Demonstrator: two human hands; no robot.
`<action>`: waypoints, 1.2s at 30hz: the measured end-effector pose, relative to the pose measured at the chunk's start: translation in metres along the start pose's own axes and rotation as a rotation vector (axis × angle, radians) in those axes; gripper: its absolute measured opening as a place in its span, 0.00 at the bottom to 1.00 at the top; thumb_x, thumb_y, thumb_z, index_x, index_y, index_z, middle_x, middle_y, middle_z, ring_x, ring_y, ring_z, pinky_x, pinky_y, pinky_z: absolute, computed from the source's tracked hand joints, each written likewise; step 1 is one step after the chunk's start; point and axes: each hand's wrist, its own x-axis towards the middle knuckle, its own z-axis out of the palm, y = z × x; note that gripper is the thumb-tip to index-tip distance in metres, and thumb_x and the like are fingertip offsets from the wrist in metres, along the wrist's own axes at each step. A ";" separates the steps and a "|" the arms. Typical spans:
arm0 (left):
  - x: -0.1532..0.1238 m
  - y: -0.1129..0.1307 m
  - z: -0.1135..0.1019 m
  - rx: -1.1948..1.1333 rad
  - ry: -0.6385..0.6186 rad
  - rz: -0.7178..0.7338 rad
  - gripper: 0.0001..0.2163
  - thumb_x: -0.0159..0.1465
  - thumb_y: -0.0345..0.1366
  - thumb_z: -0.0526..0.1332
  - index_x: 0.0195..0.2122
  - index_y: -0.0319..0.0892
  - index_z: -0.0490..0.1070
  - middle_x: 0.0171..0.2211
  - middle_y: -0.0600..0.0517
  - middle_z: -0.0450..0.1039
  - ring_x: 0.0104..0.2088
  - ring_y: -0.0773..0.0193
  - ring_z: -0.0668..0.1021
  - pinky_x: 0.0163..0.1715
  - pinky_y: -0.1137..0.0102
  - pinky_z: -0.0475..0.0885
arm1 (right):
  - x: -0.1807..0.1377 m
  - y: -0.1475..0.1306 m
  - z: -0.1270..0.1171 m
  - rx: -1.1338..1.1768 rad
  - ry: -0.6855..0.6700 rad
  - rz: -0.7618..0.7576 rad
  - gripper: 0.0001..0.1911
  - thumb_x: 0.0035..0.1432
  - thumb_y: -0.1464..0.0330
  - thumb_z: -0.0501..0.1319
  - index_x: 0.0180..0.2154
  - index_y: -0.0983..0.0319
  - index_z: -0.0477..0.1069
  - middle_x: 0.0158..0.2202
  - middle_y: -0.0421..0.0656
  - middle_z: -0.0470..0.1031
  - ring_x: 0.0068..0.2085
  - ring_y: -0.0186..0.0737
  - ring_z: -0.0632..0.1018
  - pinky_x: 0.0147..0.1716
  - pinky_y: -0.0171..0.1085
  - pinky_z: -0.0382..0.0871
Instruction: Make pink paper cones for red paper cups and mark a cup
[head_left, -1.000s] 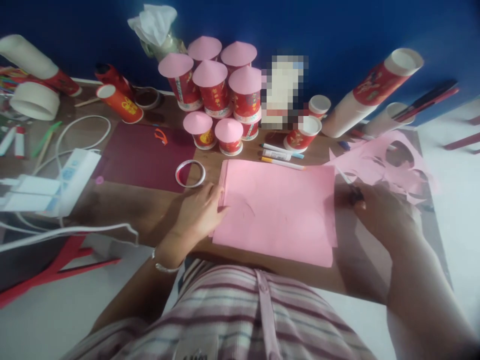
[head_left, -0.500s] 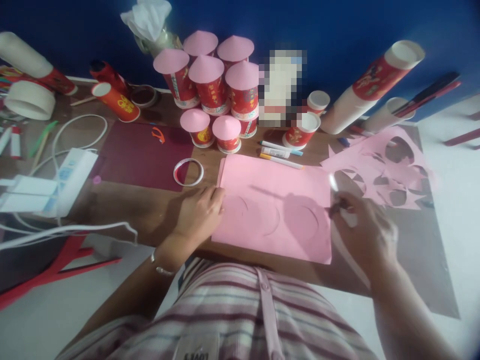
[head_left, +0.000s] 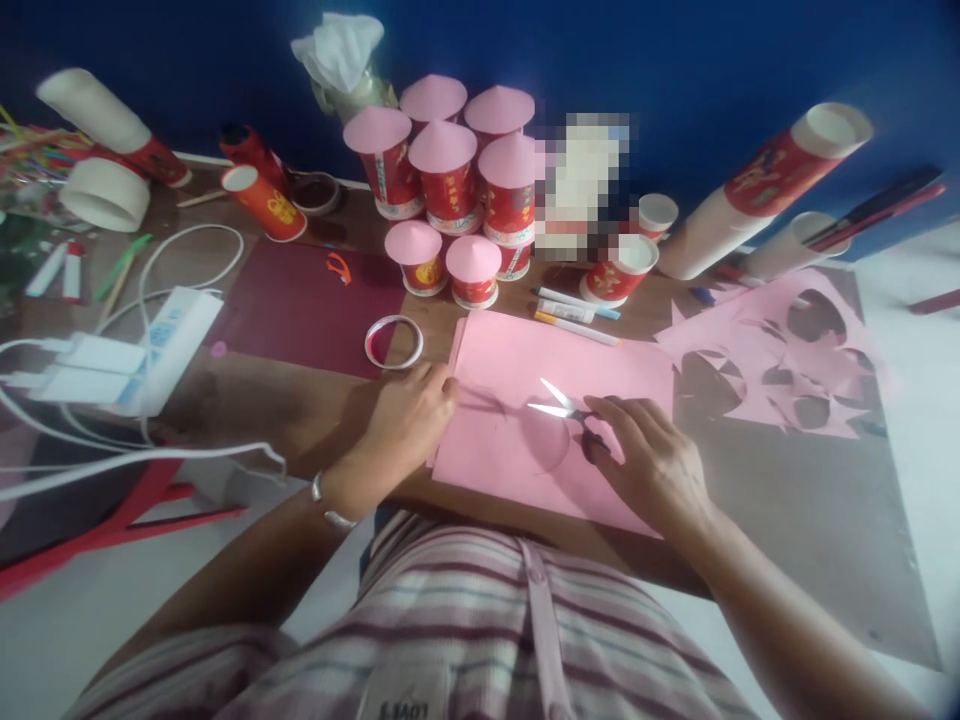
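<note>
A stack of pink paper sheets [head_left: 517, 370] lies on the wooden table in front of me, with faint circles drawn on the top sheet. My left hand [head_left: 409, 420] rests on the stack's left edge, fingers curled and pressing the paper down. My right hand [head_left: 649, 460] is over the middle of the sheet and grips a pair of scissors [head_left: 559, 403]. The scissors' blades are spread apart and point left across the paper.
Red paper cups with pink cone lids [head_left: 450, 170] stand behind the paper. A tape ring [head_left: 394, 342] lies on a dark red sheet [head_left: 300, 305]. Markers [head_left: 577, 310], cut-out pink scraps [head_left: 787, 350], long stacks of cups [head_left: 757, 190] and a power strip [head_left: 161, 345] surround the work area.
My right hand has come in from the paper's right edge to its middle, carrying the scissors, whose blades now show spread. The left hand stayed at the left edge.
</note>
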 end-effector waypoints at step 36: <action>-0.031 0.007 -0.018 -0.625 0.678 0.169 0.05 0.63 0.33 0.67 0.40 0.44 0.76 0.38 0.48 0.80 0.39 0.59 0.80 0.43 0.66 0.76 | 0.020 -0.008 0.008 -0.018 0.214 -0.185 0.23 0.62 0.78 0.63 0.57 0.58 0.70 0.34 0.42 0.80 0.33 0.41 0.78 0.32 0.39 0.70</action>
